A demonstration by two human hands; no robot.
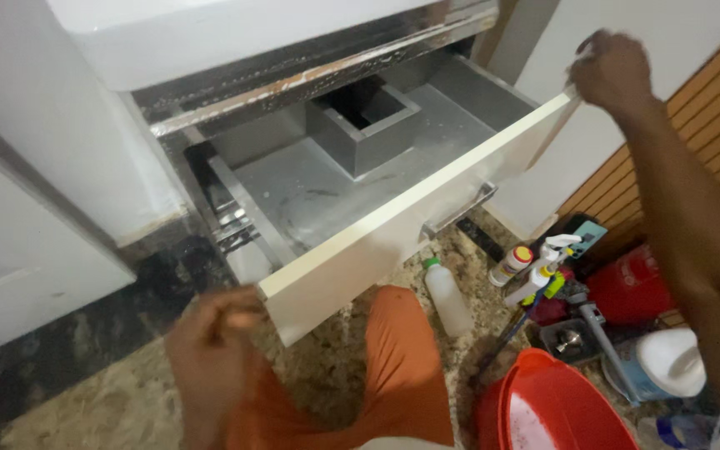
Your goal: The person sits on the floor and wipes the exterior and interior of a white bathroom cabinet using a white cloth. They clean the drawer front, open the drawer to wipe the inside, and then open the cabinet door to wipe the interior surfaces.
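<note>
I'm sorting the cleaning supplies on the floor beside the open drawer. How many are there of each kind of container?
Bottles with caps: 2, a white bottle and a red-capped bottle
Spray bottles: 1, spray bottle
Buckets: 1, red bucket
Red jugs: 1, red jug
White tubs: 1, white tub
Total: 6

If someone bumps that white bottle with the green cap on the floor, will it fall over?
Probably easily. The white bottle stands upright, tall and narrow on a small base, so it looks tippy. It seems to be thin plastic, so likely light unless full; its contents can't be seen. Once down, its round body would probably roll on the stone floor.
</note>
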